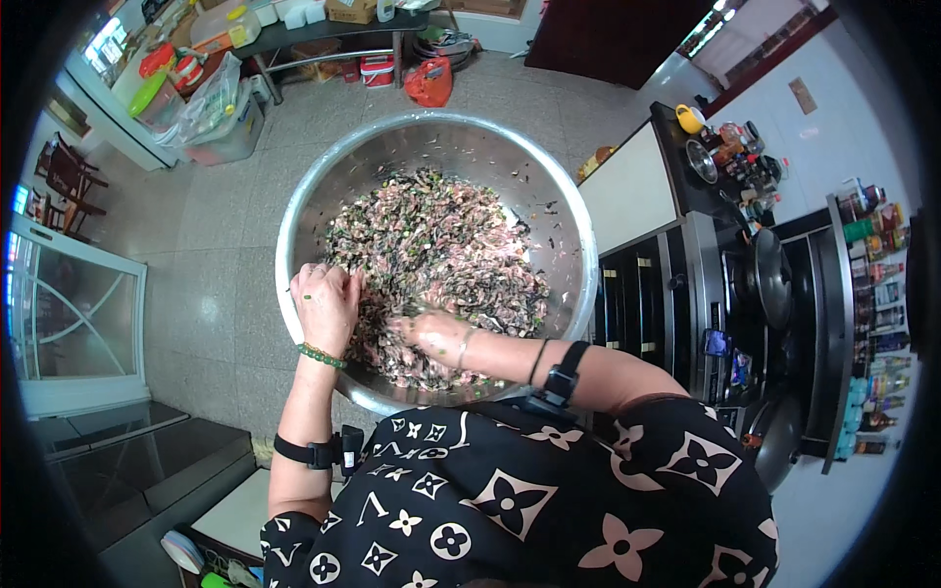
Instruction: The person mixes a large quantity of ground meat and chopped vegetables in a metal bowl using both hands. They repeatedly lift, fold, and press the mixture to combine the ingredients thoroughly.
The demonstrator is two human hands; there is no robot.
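A large stainless steel basin point(581, 220) stands before me. It holds a loose mixture point(419, 220) of pinkish minced meat, dark shreds and chopped green pieces. My left hand point(323, 298) is curled over the basin's left rim, with a bit of green stuck to its back and a green bead bracelet point(321, 356) at the wrist. Within the mixture, at the lower middle, lies my right hand point(430, 334). It is blurred, and its fingers are partly hidden in the food, so their closure is unclear. Scraps of the mixture cling to the basin's inner right wall.
To the right, a counter holds a gas stove with a wok point(772, 279), a metal bowl point(701, 162) and a yellow mug point(689, 118). Bottles line a wall shelf point(838, 331). A red plastic bag point(428, 82) and a plastic storage bin point(228, 136) sit on the tiled floor beyond.
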